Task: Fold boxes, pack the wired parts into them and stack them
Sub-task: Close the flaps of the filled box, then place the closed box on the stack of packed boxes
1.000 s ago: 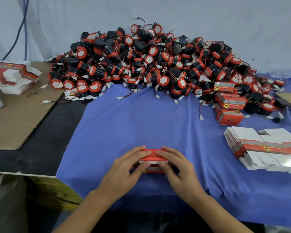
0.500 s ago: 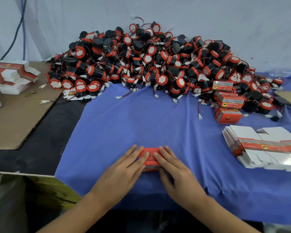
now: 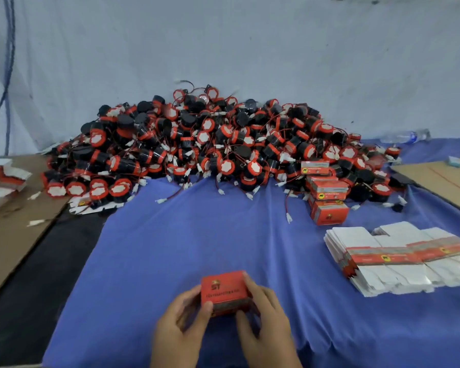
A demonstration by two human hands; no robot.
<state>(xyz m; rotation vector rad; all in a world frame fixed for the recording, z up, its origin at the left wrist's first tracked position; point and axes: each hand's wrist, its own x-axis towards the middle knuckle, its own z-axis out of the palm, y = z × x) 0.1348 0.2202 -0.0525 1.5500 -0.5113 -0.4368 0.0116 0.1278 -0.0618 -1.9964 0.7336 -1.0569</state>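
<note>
A small red box [image 3: 225,290] with dark lettering is held above the blue cloth [image 3: 197,235] near the front edge. My left hand [image 3: 182,325] grips its left side, thumb on the front face. My right hand [image 3: 266,322] holds its right side with curled fingers. A big heap of black and red wired parts [image 3: 210,144] lies at the back of the cloth. A short stack of closed red boxes [image 3: 327,195] stands at the heap's right front. Flat unfolded box blanks [image 3: 398,258] lie in a fanned stack at the right.
Brown cardboard sheets lie at the left [image 3: 14,235] and far right [image 3: 441,179]. More flat blanks [image 3: 3,179] sit at the far left. A plastic bottle [image 3: 404,135] lies by the wall at the right. A white sheet hangs behind the heap.
The box was pressed flat on the cloth under both hands; now it is lifted and turned with its red face up, held between both hands. The camera has tilted upward.
</note>
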